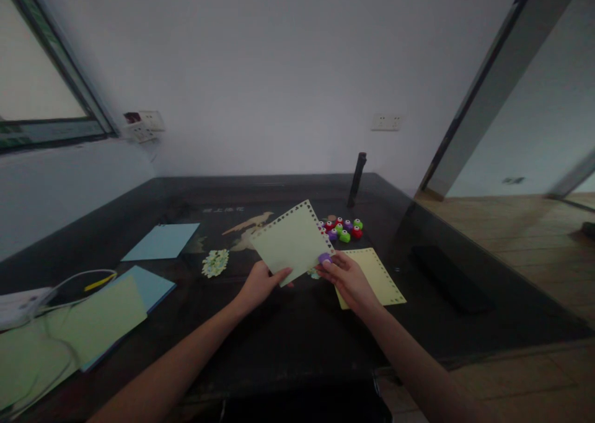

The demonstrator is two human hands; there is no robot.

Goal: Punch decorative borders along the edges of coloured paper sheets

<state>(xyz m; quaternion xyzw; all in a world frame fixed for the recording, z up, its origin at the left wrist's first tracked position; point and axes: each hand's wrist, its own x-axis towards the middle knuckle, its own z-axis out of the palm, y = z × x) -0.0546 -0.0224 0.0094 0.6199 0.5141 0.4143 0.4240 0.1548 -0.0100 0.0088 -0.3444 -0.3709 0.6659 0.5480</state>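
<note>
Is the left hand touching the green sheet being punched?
Touching. The head view shows the left hand pinching the lower edge of the green sheet, thumb lying over the paper, while the right hand holds a purple punch at its corner.

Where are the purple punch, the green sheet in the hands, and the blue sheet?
purple punch (325, 258), head view, its top.
green sheet (292, 242), head view, its middle.
blue sheet (161, 241), head view, its middle.

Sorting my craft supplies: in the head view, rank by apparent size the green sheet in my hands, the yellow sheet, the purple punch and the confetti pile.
1. Green sheet
2. Yellow sheet, partly hidden by the right hand, so unsure
3. Confetti pile
4. Purple punch
</note>
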